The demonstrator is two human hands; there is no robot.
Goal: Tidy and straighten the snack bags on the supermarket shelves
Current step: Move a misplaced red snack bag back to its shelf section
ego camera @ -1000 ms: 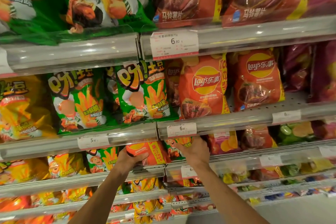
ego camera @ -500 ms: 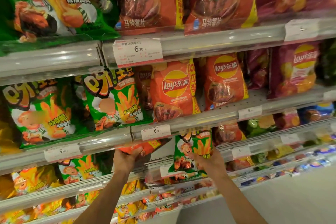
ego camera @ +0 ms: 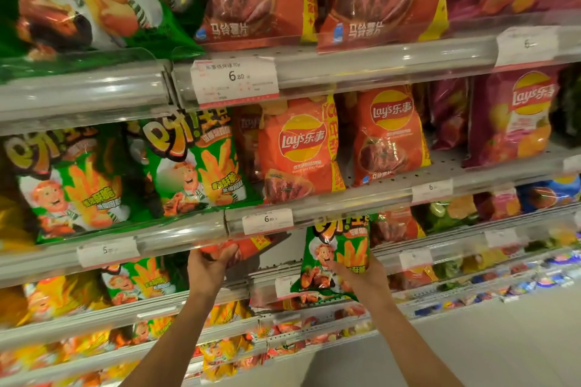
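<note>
Two grips — right hand (ego camera: 366, 275) clasps green bag (ego camera: 338, 256) upright; left hand (ego camera: 210, 269) clutches orange bag (ego camera: 248, 250).

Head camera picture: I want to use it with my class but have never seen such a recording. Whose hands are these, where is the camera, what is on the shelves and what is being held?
No machine here: a person wears one wide-angle camera on the head, looking forward and down, so both forearms reach in from below. The shelves carry snack bags behind clear rails with price tags: green potato-stick bags on the left, orange Lay's crisp bags in the middle, purple Lay's bags on the right. The left hand grips an orange bag under a rail. The right hand holds a small green potato-stick bag upright in front of that shelf.
</note>
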